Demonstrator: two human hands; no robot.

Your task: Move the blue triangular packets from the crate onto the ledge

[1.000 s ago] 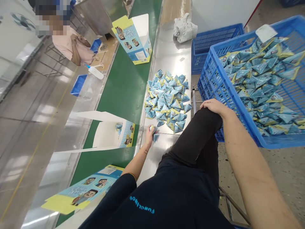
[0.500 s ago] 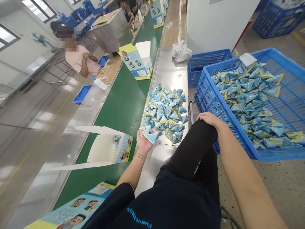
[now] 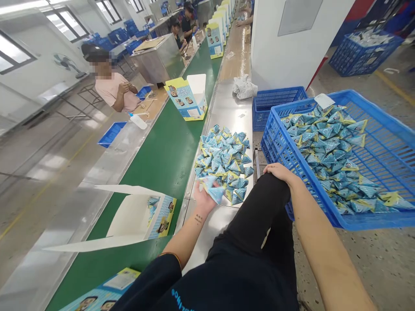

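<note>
My left hand [image 3: 203, 201], palm up and slightly blurred, has its fingers curled around blue-and-yellow pyramid-shaped packets [image 3: 216, 194]; their exact number is unclear. It hovers at the near edge of a pile of similar packets [image 3: 222, 153] on the metal table. To its left an open printed box [image 3: 167, 216] lies with its white flaps spread, and a few packets [image 3: 153, 203] show inside. My right hand [image 3: 279, 171] rests on my knee, fingers laid over it and holding nothing.
A blue crate [image 3: 270, 138] of packets stands right, with another crate [image 3: 279, 98] behind it. More printed boxes [image 3: 189, 101] stand along the green belt [image 3: 152, 157]. A striped cloth [image 3: 244, 87] lies farther up the table. A person [image 3: 113, 90] sits across the belt.
My left hand has shifted a little to the right, still with the packets in it. The view has tilted up, showing more of the far belt. My right hand stays on the knee.
</note>
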